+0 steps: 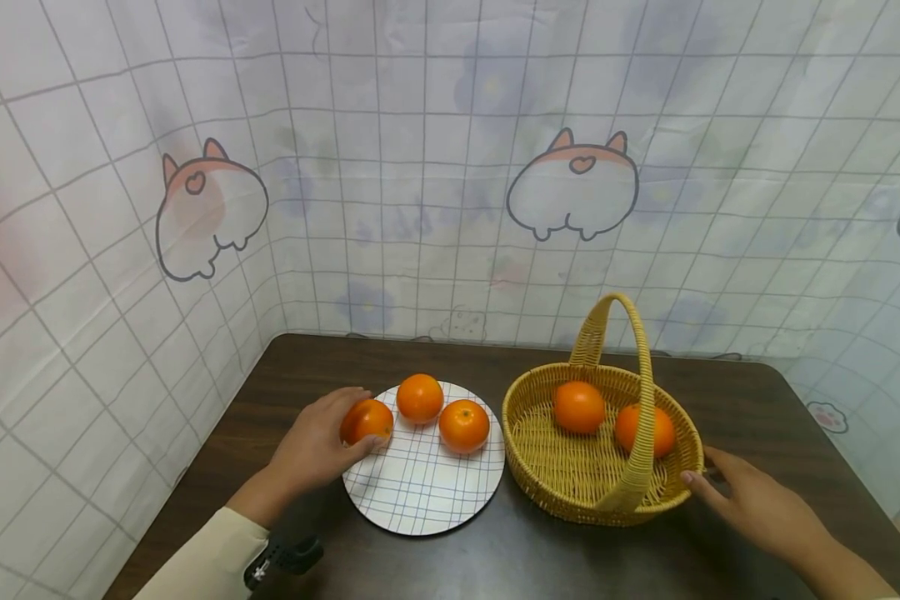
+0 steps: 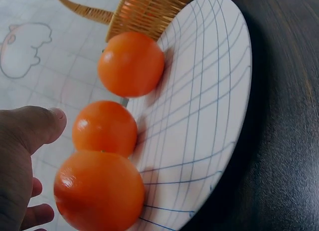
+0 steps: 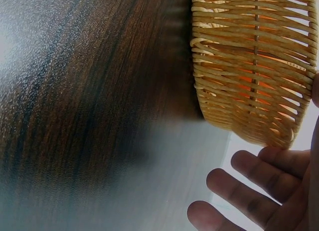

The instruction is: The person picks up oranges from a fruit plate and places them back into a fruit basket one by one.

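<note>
My left hand [image 1: 318, 442] reaches around the leftmost orange [image 1: 369, 422] on a round white plate [image 1: 420, 508] with blue grid lines. Its thumb and fingers are spread, and the left wrist view shows a gap between them and the orange [image 2: 99, 191]. Two more oranges sit on the plate, one at the back [image 1: 420, 398] and one at the right [image 1: 464, 427]. At the right end of a yellow wicker basket [image 1: 562, 492], my right hand [image 1: 765, 504] touches the rim with thumb and forefinger. Its other fingers [image 3: 244, 191] extend loosely apart below the weave.
Inside the basket lie two oranges, one near the back [image 1: 579, 407] and one at the right [image 1: 637, 430], partly behind the tall arched handle [image 1: 645, 392]. Plate and basket stand side by side on a dark wooden table [image 1: 465, 567]. A grid-patterned cloth [image 1: 420, 167] hangs behind.
</note>
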Motion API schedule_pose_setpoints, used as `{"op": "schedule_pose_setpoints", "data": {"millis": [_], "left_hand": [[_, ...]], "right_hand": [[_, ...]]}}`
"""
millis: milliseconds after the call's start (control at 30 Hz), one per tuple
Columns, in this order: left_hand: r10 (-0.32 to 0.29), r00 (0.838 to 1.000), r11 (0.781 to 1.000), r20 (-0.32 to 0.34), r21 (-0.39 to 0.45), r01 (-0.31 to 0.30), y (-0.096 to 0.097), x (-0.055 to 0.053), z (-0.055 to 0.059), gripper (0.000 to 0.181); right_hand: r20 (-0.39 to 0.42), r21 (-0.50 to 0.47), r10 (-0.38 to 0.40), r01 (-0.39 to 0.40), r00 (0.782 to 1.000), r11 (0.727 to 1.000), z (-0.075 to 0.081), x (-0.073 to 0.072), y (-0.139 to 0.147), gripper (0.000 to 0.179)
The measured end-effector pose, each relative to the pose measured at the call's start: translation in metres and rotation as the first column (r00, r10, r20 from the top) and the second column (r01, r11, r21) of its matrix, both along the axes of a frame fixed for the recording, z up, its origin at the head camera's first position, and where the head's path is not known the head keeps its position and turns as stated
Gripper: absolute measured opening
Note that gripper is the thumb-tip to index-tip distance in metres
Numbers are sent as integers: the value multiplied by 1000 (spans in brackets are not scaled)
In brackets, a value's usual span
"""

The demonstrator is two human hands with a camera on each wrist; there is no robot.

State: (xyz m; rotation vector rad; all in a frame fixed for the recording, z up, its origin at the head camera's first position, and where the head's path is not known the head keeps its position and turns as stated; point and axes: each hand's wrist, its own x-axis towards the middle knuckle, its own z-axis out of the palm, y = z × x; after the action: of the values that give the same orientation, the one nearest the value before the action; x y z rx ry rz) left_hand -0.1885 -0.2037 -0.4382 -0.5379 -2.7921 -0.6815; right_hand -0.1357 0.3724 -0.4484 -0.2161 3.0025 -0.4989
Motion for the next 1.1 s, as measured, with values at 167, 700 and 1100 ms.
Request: {"op": "schedule_pose_setpoints", "data": {"millis": [167, 700, 1100], "left_hand": [[11, 1000, 1000, 5, 2, -11, -3, -1, -6, 66], [58, 996, 998, 74, 14, -60, -4, -6, -22, 71], [71, 993, 997, 93, 12, -73, -1, -8, -24, 73]], "right_hand": [[11, 2, -5, 5, 1000, 1000, 0, 0, 0, 78], [40, 4, -23, 23, 999, 1000, -2, -1, 2, 81], [34, -1, -26, 26, 999, 1000, -2, 0, 1, 83]]}}
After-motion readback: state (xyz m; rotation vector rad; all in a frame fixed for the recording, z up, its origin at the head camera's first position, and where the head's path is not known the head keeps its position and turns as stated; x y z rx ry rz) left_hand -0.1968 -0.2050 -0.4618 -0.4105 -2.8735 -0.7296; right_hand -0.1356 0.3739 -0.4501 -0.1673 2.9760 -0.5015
